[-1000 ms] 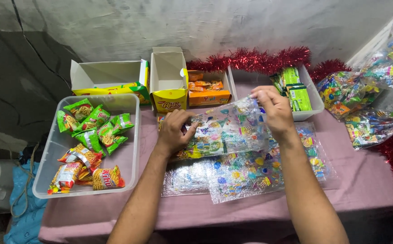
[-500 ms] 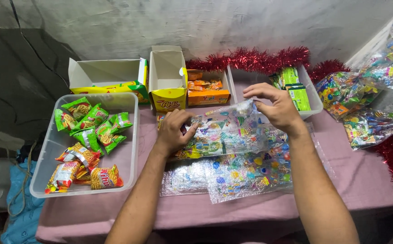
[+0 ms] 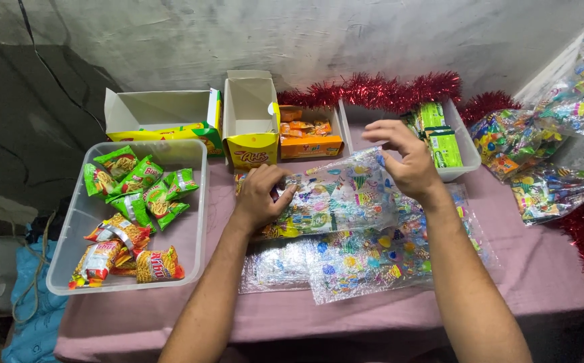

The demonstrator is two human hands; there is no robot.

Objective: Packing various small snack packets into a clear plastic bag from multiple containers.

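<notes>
My left hand grips the left end of a clear plastic bag printed with coloured shapes. The bag is held just above the pink tablecloth. My right hand is at the bag's upper right corner. Its thumb pinches the raised edge and its fingers arch above it. Under the bag lies a flat pile of similar printed bags. Both forearms reach in from the bottom edge.
A clear tub of green and orange snack packets sits at left. Behind are an open yellow-green carton, a small yellow box, an orange box and a white tray with green packs. Red tinsel and filled bags lie at right.
My right hand's fingers have shifted along the bag's top edge and now arch higher. My left hand has stayed on the bag's left end.
</notes>
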